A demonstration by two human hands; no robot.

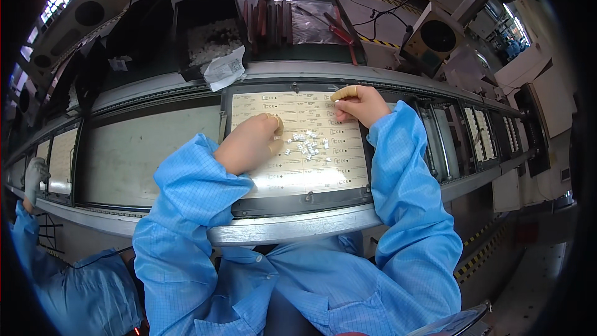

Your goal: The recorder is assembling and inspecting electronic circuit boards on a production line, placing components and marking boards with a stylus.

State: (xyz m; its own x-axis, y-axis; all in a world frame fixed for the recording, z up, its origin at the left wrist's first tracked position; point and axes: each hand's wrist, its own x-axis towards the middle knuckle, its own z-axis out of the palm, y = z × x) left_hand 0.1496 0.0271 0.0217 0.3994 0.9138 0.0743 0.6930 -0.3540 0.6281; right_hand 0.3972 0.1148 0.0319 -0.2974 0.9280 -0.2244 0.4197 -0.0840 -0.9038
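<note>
In the head view I have a pale panel in a black frame at the centre, lying on the conveyor line. The loose white connectors are heaped on it, just toward four o'clock of its middle. My left hand is over the panel at nine o'clock from that heap, fingers curled and pointing inward; I cannot tell whether it grips anything. My right hand is at the panel's one o'clock corner, thumb and forefinger narrowed on a small white piece. Pale yellow covers sit on some fingertips.

Beyond the frame, toward eleven o'clock, I see a crumpled white wrapper beside a black bin of white pieces. A red-handled tool lies near twelve. Far out at nine, a co-worker's gloved hand is at the line's edge.
</note>
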